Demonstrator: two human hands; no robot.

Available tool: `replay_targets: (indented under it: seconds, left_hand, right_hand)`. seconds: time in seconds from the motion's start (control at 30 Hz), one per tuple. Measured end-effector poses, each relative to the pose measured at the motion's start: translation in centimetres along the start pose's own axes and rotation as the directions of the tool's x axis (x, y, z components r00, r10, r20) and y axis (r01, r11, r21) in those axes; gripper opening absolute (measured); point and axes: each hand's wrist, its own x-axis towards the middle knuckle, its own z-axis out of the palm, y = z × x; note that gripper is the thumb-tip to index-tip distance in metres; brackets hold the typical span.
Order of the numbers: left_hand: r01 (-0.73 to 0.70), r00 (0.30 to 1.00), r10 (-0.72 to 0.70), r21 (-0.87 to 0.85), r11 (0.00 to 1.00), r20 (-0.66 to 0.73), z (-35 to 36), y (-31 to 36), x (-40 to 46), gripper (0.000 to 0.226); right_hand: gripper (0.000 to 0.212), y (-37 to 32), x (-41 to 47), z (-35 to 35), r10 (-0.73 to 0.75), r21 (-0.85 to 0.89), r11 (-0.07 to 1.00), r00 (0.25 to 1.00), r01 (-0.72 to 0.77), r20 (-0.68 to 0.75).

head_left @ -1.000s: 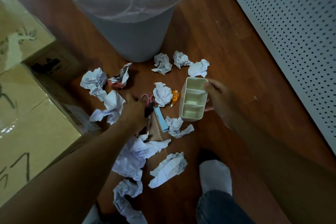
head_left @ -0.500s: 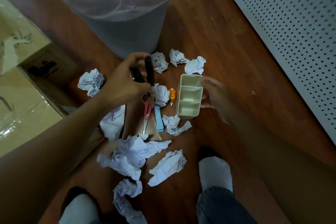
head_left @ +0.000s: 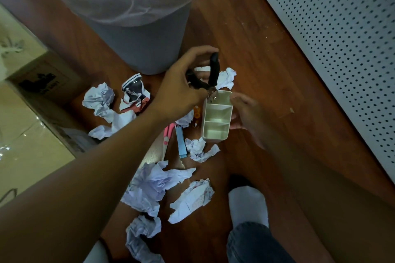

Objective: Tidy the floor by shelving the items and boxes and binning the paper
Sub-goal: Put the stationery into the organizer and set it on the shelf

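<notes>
Left hand [head_left: 183, 89] grips the black-handled pliers [head_left: 210, 74] by the handles, nose down at the far compartment of the cream organizer [head_left: 215, 119], which the right hand [head_left: 245, 111] holds by its side wall on the floor [head_left: 245, 34]. Pliers look stiff and weighty, so the handles seem the right hold, while the light plastic organizer could tip without that steadying hand. Crumpled paper [head_left: 149, 186] lies scattered near the bin [head_left: 145, 49].
</notes>
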Motion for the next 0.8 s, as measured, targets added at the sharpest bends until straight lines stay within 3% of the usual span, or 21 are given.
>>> replay_targets:
  seconds: [0.43,0.57,0.7,0.8]
  left_hand:
    - [0.017,0.998,-0.029,0.198,0.980,0.057,1.1,-3.9,0.2,0.041]
    - [-0.017,0.999,0.003,0.282,0.959,0.047,0.8,-4.3,0.6,0.047]
    - [0.078,0.996,-0.087,0.215,0.974,0.033,0.9,-3.9,0.8,0.059]
    - [0.121,0.991,-0.129,0.157,0.980,0.042,1.2,-4.2,0.9,0.054]
  right_hand:
    - [0.035,0.0,0.0,-0.2,-0.018,-0.027,0.999,0.999,0.019,0.026]
    - [0.034,0.1,0.0,-0.4,-0.016,-0.020,1.000,0.999,0.017,0.049]
    - [0.035,0.2,0.1,-0.3,-0.009,-0.035,0.999,1.000,0.010,0.028]
    - [0.036,0.4,0.3,-0.4,-0.011,-0.038,0.999,1.000,0.012,0.027]
